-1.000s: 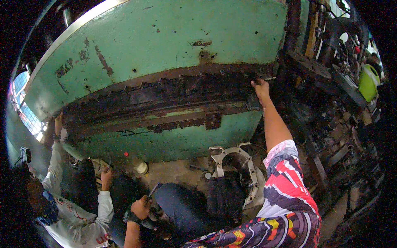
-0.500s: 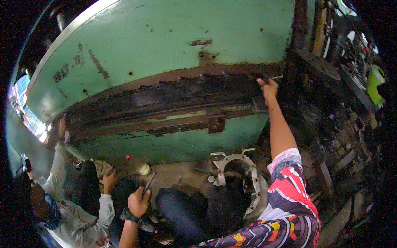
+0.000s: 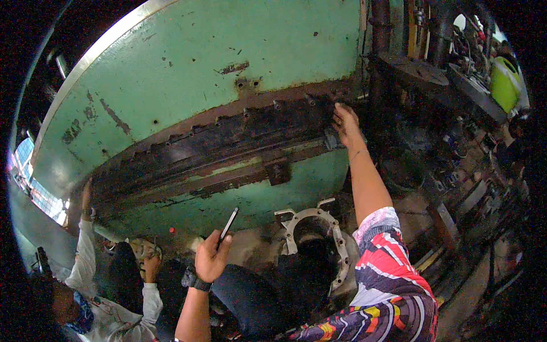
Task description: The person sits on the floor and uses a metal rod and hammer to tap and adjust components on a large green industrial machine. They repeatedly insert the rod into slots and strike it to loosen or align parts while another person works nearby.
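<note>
My left hand (image 3: 212, 257), with a dark watch on its wrist, is closed on a slim metal hand tool (image 3: 229, 224) that points up and to the right; its exact kind does not show. My right arm reaches far forward. At its end my right hand (image 3: 346, 123) has its fingers stretched out by the right end of a long, dark, greasy bar (image 3: 228, 135); whether they touch it I cannot tell. Bolt heads line the bar's upper edge. The bar is fixed across a big green machine panel (image 3: 188, 62) with rust marks and chipped paint.
A co-worker's hand (image 3: 87, 199) rests at the bar's left end; their other hand (image 3: 151, 268) is lower down. A metal ring housing (image 3: 340, 245) with bolt holes sits near my knees. At right are a green container (image 3: 505, 85) and cluttered dark machine parts. A red cap (image 3: 172, 230) lies near the panel.
My left hand has moved up and to the right with the tool. My right hand has gone from curled at the bar's end to fingers stretched out. The whole view has shifted somewhat.
</note>
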`<state>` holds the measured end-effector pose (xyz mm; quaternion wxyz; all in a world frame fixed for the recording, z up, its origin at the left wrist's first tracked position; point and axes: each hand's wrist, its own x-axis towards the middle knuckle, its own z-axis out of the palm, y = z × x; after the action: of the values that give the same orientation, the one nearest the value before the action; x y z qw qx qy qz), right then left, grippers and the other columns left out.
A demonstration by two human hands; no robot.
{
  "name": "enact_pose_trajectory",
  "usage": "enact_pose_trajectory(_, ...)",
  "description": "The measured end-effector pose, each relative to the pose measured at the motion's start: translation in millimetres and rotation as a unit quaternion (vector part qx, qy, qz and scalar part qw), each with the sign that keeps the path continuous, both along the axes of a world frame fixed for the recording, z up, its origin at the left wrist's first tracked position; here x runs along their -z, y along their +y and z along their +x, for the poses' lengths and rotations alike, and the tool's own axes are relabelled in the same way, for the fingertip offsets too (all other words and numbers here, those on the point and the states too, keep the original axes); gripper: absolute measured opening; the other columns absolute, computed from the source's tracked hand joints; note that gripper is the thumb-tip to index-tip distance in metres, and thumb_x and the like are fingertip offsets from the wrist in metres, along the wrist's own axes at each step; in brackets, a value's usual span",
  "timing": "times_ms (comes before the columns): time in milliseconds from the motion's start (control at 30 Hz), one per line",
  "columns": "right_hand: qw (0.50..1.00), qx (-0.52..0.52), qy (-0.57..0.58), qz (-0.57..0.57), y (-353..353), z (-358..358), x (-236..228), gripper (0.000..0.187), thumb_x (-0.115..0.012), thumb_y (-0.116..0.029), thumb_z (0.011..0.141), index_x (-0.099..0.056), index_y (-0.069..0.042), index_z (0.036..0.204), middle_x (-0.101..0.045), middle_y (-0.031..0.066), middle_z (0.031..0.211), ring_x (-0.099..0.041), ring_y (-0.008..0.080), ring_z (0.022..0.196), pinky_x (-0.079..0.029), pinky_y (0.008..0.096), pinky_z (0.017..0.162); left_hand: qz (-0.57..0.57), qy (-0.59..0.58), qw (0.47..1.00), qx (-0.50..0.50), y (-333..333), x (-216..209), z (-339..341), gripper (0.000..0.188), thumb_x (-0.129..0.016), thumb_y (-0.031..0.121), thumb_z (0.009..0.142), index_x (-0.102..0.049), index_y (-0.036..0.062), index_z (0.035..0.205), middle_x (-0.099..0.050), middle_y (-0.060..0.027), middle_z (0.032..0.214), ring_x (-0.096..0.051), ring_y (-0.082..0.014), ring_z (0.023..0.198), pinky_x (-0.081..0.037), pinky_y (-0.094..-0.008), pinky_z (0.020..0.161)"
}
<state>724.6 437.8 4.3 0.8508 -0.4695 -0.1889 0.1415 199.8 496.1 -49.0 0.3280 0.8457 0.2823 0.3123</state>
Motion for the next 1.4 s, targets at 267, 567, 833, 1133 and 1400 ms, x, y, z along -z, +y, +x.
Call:
enact_pose_trajectory(267,0.993,-0.059,0.075,0.071,9.9,-41.7,-43.8,0.087,-0.071,-0.074,0.073,-0.046,-0.010,0.127,-0.054,0.0174,0.111,-0.054,0.0288,0.081,-0.045,0.0441,0.076,-0.102,-0.064,0.991,-0.056,0.6,18.1,-84.1,0.028,-0.062,0.023,0.099,-0.062,-0.0048,0.096,-0.060,-0.0088,0.075,-0.047,-0.0097,0.073,-0.043,-0.0309,0.063)
enact_pose_trajectory(567,0.984,-0.015,0.148,0.094,-9.0,-49.6,-51.6,0.079,-0.063,-0.072,0.081,-0.052,-0.015,0.135,-0.060,0.0071,0.124,-0.057,0.0258,0.102,-0.046,0.0417,0.082,-0.164,-0.019,0.981,-0.100,-12.4,22.9,-112.1,0.024,-0.061,0.019,0.100,-0.056,-0.0002,0.086,-0.050,0.0019,0.071,-0.042,-0.0059,0.068,-0.036,-0.0270,0.056)
enact_pose_trajectory(833,0.993,-0.053,0.039,0.093,1.6,-36.7,-24.2,0.100,-0.073,-0.078,0.069,-0.040,-0.013,0.138,-0.052,0.0107,0.118,-0.049,0.0265,0.099,-0.039,0.0381,0.083,-0.178,0.007,0.980,-0.084,-17.7,-0.1,-103.5,0.024,-0.061,0.018,0.100,-0.058,-0.0010,0.086,-0.050,0.0012,0.070,-0.043,-0.0069,0.068,-0.037,-0.0270,0.058)
enact_pose_trajectory(1133,0.990,-0.060,0.058,0.112,18.0,-52.4,-40.6,0.072,-0.068,-0.076,0.075,-0.057,-0.014,0.111,-0.048,0.0138,0.125,-0.046,0.0325,0.101,-0.036,0.0428,0.082,-0.038,0.019,0.995,-0.085,-8.1,11.0,-72.1,0.028,-0.067,0.027,0.095,-0.063,-0.0004,0.091,-0.056,-0.0111,0.067,-0.048,-0.0172,0.059,-0.041,-0.0358,0.056)
enact_pose_trajectory(1400,0.968,-0.095,0.165,0.164,16.0,8.2,23.0,0.079,-0.056,-0.082,0.079,-0.057,-0.011,0.116,-0.055,0.0163,0.123,-0.054,0.0307,0.102,-0.048,0.0444,0.082,0.473,0.104,0.860,0.159,3.3,-184.0,244.8,0.043,-0.069,0.021,0.080,-0.057,0.0117,0.121,-0.071,-0.0129,0.079,-0.069,-0.0353,0.070,-0.054,-0.0471,0.064)
